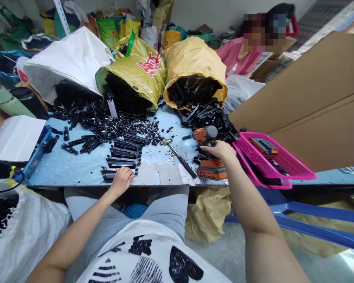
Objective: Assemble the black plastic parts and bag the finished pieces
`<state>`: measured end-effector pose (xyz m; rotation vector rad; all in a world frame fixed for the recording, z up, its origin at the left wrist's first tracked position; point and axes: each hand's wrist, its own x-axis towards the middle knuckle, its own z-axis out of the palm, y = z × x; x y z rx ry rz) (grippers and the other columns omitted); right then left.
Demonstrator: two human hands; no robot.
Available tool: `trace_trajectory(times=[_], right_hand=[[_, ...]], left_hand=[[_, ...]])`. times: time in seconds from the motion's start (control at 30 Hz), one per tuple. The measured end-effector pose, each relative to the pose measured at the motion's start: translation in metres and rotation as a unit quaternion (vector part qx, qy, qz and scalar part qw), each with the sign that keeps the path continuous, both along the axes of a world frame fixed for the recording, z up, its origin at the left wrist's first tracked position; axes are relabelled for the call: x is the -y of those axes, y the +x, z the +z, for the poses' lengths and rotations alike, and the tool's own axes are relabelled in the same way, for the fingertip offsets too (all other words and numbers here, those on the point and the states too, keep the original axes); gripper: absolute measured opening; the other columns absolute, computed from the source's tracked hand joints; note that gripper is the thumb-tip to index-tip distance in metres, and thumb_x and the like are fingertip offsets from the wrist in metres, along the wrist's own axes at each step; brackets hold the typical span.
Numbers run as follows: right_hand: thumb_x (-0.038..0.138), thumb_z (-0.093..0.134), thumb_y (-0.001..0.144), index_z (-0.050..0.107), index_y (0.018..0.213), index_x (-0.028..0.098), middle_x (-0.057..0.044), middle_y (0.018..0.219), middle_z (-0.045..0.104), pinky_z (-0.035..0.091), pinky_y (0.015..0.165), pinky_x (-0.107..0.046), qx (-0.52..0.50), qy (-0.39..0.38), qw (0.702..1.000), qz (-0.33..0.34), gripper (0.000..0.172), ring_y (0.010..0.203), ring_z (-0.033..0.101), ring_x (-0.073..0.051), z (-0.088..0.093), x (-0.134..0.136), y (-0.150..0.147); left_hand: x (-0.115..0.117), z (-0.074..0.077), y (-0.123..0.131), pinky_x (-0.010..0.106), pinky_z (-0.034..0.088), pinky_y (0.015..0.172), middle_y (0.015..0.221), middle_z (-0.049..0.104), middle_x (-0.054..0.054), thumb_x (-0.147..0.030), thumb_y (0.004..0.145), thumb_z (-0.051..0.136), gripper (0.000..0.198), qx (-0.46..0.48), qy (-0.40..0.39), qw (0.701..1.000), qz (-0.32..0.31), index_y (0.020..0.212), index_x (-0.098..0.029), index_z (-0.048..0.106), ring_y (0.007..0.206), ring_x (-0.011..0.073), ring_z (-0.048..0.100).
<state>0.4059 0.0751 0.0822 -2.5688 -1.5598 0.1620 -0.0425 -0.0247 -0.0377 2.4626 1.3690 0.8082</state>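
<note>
We had the cordless drill upright at the near edge of the blue table, its chuck pointing left. The nearest black strip lay under our other hand, at the front of a row of similar black parts. Between the two lay a hammer, its handle end just beside the drill's battery, in the way of any straight slide leftward. Beyond the row we had a scatter of small pieces, and black parts spilled from a white sack, a yellow-green sack and an orange-yellow sack. Pink baskets crowded our right forearm, with a spare battery inside and a cardboard sheet behind. Past the sacks was a co-worker in pink.

Our right hand was closed around the drill's grip, thumb along the near side, the other fingers mostly hidden. Our left hand had its fingers close together, bent over the strip's right part; we could not tell whether they pinched it or only rested there.
</note>
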Motion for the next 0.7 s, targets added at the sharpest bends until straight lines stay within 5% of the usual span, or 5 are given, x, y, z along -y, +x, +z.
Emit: trace_trajectory(times=[0.17, 0.3, 0.43, 0.53, 0.7], right_hand=[[0.048, 0.048, 0.086, 0.056, 0.114, 0.012, -0.018, 0.110, 0.059, 0.044, 0.084, -0.044, 0.081, 0.243, 0.957, 0.134, 0.046, 0.104, 0.053, -0.029, 0.009, 0.012, -0.074], [0.036, 0.043, 0.091, 0.059, 0.111, 0.017, -0.012, 0.105, 0.062, 0.045, 0.082, -0.034, -0.020, 0.147, 0.904, 0.400, 0.031, 0.097, 0.056, -0.022, -0.017, -0.020, -0.189], [0.015, 0.052, 0.083, 0.058, 0.114, 0.014, -0.014, 0.111, 0.061, 0.041, 0.088, -0.032, -0.007, 0.005, 0.856, 0.517, 0.032, 0.107, 0.053, -0.024, -0.046, -0.068, -0.269], [0.013, 0.061, 0.074, 0.060, 0.111, 0.015, -0.011, 0.107, 0.065, 0.042, 0.086, -0.029, -0.018, -0.036, 0.832, 0.554, 0.038, 0.101, 0.058, -0.022, -0.048, -0.099, -0.282], [0.039, 0.073, 0.067, 0.059, 0.116, 0.018, -0.006, 0.105, 0.066, 0.048, 0.080, -0.027, -0.097, -0.130, 0.787, 0.595, 0.055, 0.091, 0.062, -0.020, -0.032, -0.132, -0.280]], left_hand=[[-0.019, 0.016, -0.015, 0.034, 0.040, 0.083, 0.096, 0.062, 0.009, -0.028, 0.093, 0.044, 0.022, -0.039, -0.059, 0.988, -0.136, 0.098, -0.017, 0.062, 0.095, 0.0211, 0.053], [-0.013, 0.034, -0.013, 0.041, 0.036, 0.091, 0.105, 0.063, 0.011, -0.028, 0.089, 0.052, 0.021, -0.020, -0.097, 0.991, -0.094, 0.105, -0.020, 0.063, 0.105, 0.0254, 0.052], [0.024, 0.048, -0.006, 0.043, 0.033, 0.100, 0.111, 0.062, 0.011, -0.034, 0.082, 0.060, 0.023, 0.188, -0.177, 0.964, 0.062, 0.102, -0.023, 0.064, 0.112, 0.0276, 0.050], [0.054, 0.047, -0.006, 0.039, 0.044, 0.089, 0.095, 0.064, 0.009, -0.038, 0.079, 0.063, 0.022, 0.397, -0.340, 0.832, 0.187, 0.094, -0.021, 0.063, 0.093, 0.0244, 0.060], [0.064, 0.042, -0.007, 0.040, 0.050, 0.085, 0.095, 0.064, 0.014, -0.035, 0.082, 0.062, 0.023, 0.653, -0.525, 0.483, 0.254, 0.088, -0.014, 0.056, 0.096, 0.0248, 0.063]])
